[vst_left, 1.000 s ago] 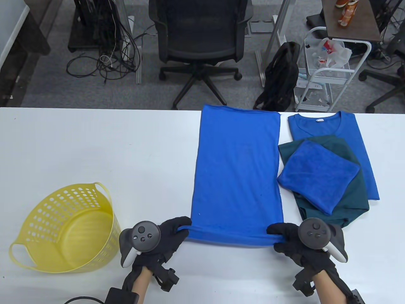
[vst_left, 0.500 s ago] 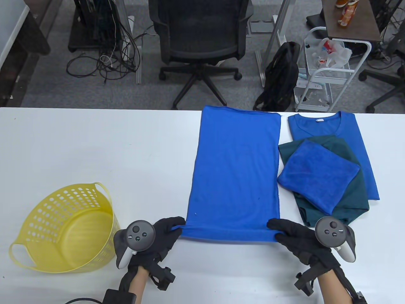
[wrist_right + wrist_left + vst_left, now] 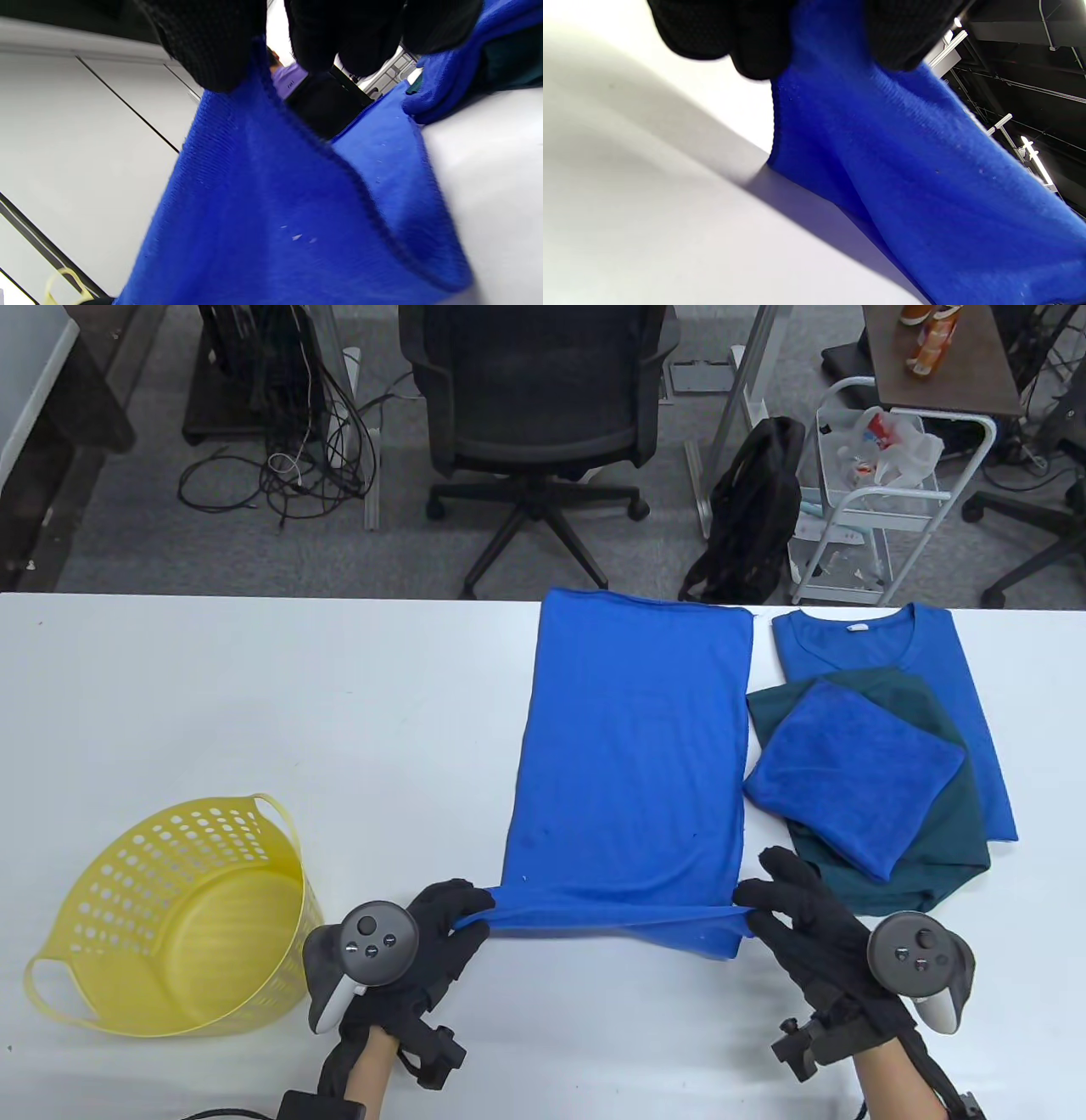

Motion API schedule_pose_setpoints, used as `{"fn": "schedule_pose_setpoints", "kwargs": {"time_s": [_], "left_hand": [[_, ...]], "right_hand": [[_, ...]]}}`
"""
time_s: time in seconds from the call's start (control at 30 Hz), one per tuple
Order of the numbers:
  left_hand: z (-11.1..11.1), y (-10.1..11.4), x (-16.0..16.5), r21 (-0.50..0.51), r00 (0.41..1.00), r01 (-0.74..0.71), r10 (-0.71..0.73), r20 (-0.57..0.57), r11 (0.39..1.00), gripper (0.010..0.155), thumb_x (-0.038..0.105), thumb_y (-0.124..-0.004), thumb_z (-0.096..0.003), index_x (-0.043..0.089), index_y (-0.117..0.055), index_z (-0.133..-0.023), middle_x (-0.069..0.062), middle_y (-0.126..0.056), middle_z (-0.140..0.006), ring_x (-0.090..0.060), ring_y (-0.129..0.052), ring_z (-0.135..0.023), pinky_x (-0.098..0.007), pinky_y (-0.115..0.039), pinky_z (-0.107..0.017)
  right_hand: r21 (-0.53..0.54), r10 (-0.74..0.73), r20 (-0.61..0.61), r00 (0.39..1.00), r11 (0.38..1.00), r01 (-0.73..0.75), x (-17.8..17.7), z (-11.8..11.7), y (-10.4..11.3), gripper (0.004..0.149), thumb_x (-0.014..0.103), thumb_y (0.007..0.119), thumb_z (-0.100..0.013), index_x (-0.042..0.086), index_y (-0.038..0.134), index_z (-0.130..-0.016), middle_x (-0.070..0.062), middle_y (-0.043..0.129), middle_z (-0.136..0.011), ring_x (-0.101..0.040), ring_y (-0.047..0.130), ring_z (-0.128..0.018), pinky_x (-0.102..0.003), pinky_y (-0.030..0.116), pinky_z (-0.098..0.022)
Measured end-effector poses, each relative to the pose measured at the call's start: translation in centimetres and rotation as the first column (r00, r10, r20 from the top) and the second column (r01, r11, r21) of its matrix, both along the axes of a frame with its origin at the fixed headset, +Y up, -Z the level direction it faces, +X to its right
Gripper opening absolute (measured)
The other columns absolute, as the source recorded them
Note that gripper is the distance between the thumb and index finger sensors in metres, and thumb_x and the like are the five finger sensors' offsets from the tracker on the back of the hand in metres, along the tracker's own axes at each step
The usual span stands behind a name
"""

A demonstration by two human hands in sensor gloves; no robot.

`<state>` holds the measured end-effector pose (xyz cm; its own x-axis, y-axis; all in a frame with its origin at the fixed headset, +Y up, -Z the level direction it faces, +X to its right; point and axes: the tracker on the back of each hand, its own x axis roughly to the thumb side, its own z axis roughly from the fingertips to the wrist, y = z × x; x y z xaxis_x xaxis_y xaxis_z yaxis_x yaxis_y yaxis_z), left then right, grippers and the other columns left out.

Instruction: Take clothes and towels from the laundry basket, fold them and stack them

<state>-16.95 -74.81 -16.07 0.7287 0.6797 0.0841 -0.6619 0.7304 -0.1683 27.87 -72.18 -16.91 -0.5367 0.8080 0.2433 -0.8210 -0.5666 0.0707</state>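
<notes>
A long blue shirt (image 3: 632, 755), folded into a narrow strip, lies on the white table (image 3: 254, 704). My left hand (image 3: 462, 912) pinches its near left corner and my right hand (image 3: 751, 903) pinches its near right corner. The near edge is lifted off the table between them. In the left wrist view black fingers (image 3: 755, 38) clamp the blue shirt (image 3: 925, 178). The right wrist view shows fingertips (image 3: 212, 46) gripping the raised blue shirt (image 3: 263, 212). The yellow laundry basket (image 3: 170, 916) stands at the near left, nothing visible inside it.
At the right lies a stack: a folded blue shirt (image 3: 967, 670), a dark teal garment (image 3: 950, 831) and a blue towel (image 3: 853, 776) on top. An office chair (image 3: 534, 415) and a wire cart (image 3: 882, 492) stand beyond the far edge.
Both hands have lifted the shirt's near edge and carried it slightly away from me; the right hand turned and moved up, letting a flap of cloth hang below.
</notes>
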Motion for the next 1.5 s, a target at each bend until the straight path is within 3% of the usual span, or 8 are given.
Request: {"fn": "schedule_pose_setpoints", "kwargs": {"time_s": [0.13,0.23,0.43,0.6,0.83,1.03,1.27,1.5], "left_hand": [[0.4,0.6,0.0,0.028,1.000,-0.027,0.026,0.007,0.999,0.046,0.048,-0.080,-0.0573,0.034,-0.075,-0.101,-0.023,-0.055,-0.125,-0.058,-0.056,-0.109,-0.073,-0.057,-0.071],[0.5,0.8,-0.1,0.041,0.996,-0.086,0.085,0.013,0.995,0.046,0.048,-0.080,-0.0573,0.033,-0.076,-0.101,-0.018,-0.067,-0.120,-0.052,-0.065,-0.108,-0.072,-0.060,-0.071],[0.5,0.6,0.0,0.033,0.995,-0.099,0.099,0.009,0.995,0.045,0.046,-0.081,-0.0579,0.028,-0.078,-0.099,0.004,-0.098,-0.085,-0.029,-0.099,-0.082,-0.060,-0.074,-0.068],[0.2,0.2,-0.1,-0.007,0.997,-0.077,0.077,0.005,0.997,0.045,0.046,-0.081,-0.0581,0.027,-0.079,-0.099,0.004,-0.100,-0.080,-0.027,-0.101,-0.077,-0.057,-0.077,-0.066],[-0.1,-0.4,-0.6,-0.049,0.997,-0.072,0.072,-0.012,0.996,0.045,0.046,-0.081,-0.0580,0.026,-0.080,-0.099,0.004,-0.101,-0.079,-0.026,-0.102,-0.075,-0.056,-0.078,-0.065],[-0.1,-0.5,-0.7,-0.064,0.998,-0.065,0.064,-0.016,0.996,0.045,0.046,-0.081,-0.0584,0.027,-0.080,-0.099,0.004,-0.100,-0.079,-0.026,-0.102,-0.075,-0.056,-0.078,-0.065],[-0.1,-0.3,-0.7,-0.052,0.999,-0.045,0.044,-0.030,0.998,0.044,0.044,-0.080,-0.0591,0.028,-0.078,-0.100,0.002,-0.098,-0.086,-0.029,-0.099,-0.080,-0.058,-0.076,-0.067],[-0.1,-0.5,-0.4,-0.041,0.991,-0.136,0.136,-0.003,0.990,0.044,0.043,-0.079,-0.0594,0.028,-0.077,-0.100,-0.007,-0.088,-0.104,-0.038,-0.091,-0.093,-0.058,-0.074,-0.070]], "right_hand": [[0.004,-0.018,0.040,0.999,1.000,0.017,0.2,0.1,0.2,0.039,0.020,0.075,-0.058,0.011,0.076,-0.096,-0.020,0.088,-0.090,-0.033,0.095,-0.070,-0.058,0.078,-0.057],[0.008,-0.017,0.051,0.999,1.000,0.016,0.3,0.1,0.1,0.044,0.021,0.074,-0.059,0.013,0.069,-0.102,-0.014,0.091,-0.081,-0.027,0.095,-0.061,-0.057,0.077,-0.057],[0.021,-0.119,0.079,0.990,0.993,0.118,1.0,-0.1,-0.4,0.036,0.019,0.075,-0.058,0.021,0.080,-0.094,-0.012,0.090,-0.083,-0.032,0.091,-0.069,-0.065,0.071,-0.060],[-0.091,-0.387,-0.027,0.922,0.919,0.384,1.6,-0.5,-1.1,0.037,0.014,0.075,-0.057,0.027,0.081,-0.092,-0.016,0.088,-0.083,-0.034,0.088,-0.065,-0.063,0.073,-0.059],[-0.168,-0.494,-0.087,0.865,0.863,0.476,1.2,-0.7,-1.5,0.042,0.007,0.072,-0.057,0.026,0.079,-0.095,-0.016,0.084,-0.090,-0.026,0.092,-0.054,-0.053,0.082,-0.051],[-0.170,-0.428,-0.052,0.902,0.894,0.414,1.1,-0.8,-1.7,0.031,0.006,0.072,-0.056,0.019,0.091,-0.076,-0.017,0.085,-0.088,-0.025,0.093,-0.053,-0.052,0.083,-0.052],[-0.179,-0.321,-0.083,0.943,0.936,0.303,0.9,-1.0,-1.6,0.032,0.004,0.072,-0.056,0.009,0.088,-0.083,-0.018,0.082,-0.091,-0.029,0.091,-0.063,-0.057,0.077,-0.060],[-0.139,-0.250,-0.071,0.966,0.961,0.239,1.2,-0.7,-1.2,0.037,0.029,0.085,-0.057,0.011,0.086,-0.089,-0.016,0.080,-0.096,-0.042,0.082,-0.082,-0.068,0.066,-0.063]]}}
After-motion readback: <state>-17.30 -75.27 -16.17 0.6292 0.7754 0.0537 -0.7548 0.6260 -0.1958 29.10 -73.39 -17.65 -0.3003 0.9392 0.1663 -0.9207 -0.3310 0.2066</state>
